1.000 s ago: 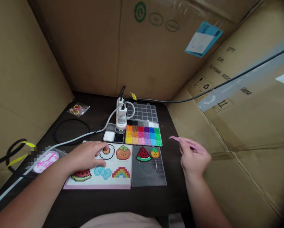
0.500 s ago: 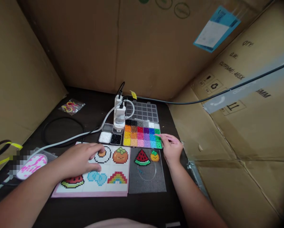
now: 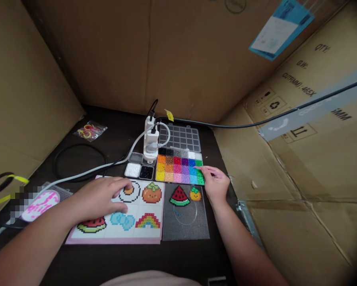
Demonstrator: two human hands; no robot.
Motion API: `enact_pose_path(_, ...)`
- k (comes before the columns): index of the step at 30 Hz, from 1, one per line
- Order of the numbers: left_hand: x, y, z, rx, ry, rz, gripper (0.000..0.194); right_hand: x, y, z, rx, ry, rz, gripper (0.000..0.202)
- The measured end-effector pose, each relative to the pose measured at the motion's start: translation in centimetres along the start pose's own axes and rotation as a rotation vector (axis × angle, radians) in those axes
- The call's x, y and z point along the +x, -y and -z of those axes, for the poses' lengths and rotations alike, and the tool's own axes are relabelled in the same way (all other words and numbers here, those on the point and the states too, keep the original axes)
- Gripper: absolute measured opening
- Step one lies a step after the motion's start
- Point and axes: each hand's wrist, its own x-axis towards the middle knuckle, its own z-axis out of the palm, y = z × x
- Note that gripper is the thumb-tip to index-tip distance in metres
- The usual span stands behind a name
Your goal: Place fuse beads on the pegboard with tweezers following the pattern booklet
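The bead box [image 3: 180,171], with its coloured compartments, was seen at the centre of the frame on the dark desk [image 3: 113,131]. Its green right-hand edge was touched by the right hand [image 3: 216,183], fingers loosely curled, nothing visibly gripped. The pattern sheet [image 3: 119,230] was pressed by the left hand [image 3: 99,198], laid flat and open.

Pattern sheet [image 3: 115,234] lies front and centre on the surface [image 3: 178,258], the left hand [image 3: 99,198] resting on it. Just right of it sits the pegboard [image 3: 186,228], with two bead figures [image 3: 180,196] on its far end. Behind both, the bead box [image 3: 180,170], the right hand [image 3: 216,183] at its right corner. Behind that, the open lid [image 3: 180,138]; left of the lid, the charger [image 3: 151,143].
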Motion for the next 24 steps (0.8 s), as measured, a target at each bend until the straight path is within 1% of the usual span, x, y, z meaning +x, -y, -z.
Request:
enact_pose_path(6,-0.17,-0.06,0.08,-0.007,-0.02,-0.001,0.036,0.01,0.14,-0.04,0.004,-0.009,-0.008,0.023)
enact_pose_path(14,-0.25,-0.08,0.14,0.015,-0.023,-0.024,0.038,0.07,-0.48,0.08,0.052,-0.017,0.001,0.023)
enact_pose_path(19,-0.2,0.06,0.05,0.003,-0.03,-0.035,0.038,0.09,-0.77,0.12,0.101,-0.011,-0.015,0.023)
enact_pose_path(24,-0.25,0.09,0.11,-0.024,-0.032,-0.032,0.038,0.13,-0.73,0.2,0.097,0.006,-0.033,0.023)
